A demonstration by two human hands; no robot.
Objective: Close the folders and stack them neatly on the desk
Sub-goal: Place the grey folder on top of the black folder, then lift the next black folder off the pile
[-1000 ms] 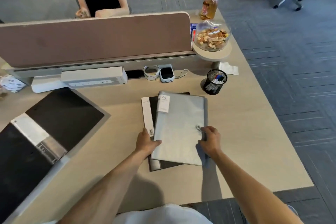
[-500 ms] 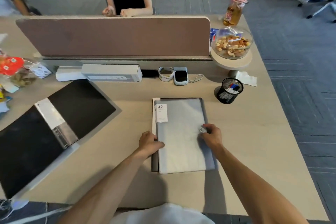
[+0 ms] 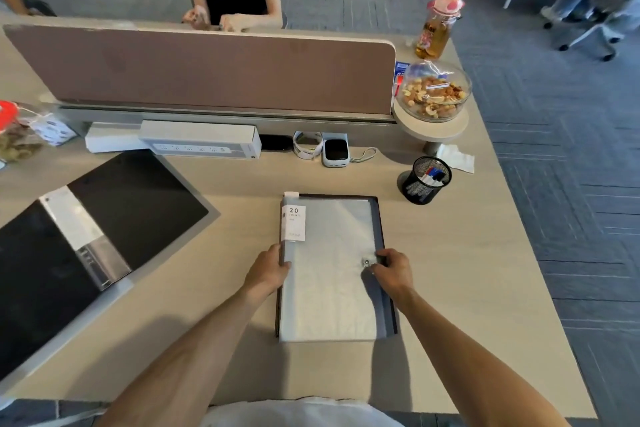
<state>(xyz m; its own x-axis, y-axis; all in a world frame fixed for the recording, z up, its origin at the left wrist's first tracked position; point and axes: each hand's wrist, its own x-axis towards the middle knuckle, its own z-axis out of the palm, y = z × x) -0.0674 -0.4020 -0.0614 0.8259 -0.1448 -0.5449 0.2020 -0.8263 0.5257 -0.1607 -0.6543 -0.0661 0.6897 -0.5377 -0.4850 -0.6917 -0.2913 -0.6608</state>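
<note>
A closed grey folder (image 3: 329, 267) was stacked on a black folder (image 3: 375, 199) at the middle of the table (image 3: 485, 270), with bare surface to its right and front and a pen cup (image 3: 427, 180) near its far right corner. Its spine edge was gripped by the left hand (image 3: 268, 270), and the snap at its right edge was pinched by the right hand (image 3: 393, 269). Half a second earlier more of the white spine beneath was exposed; the edges were now nearly flush, while the open black binder (image 3: 104, 236) stayed at the left.
</note>
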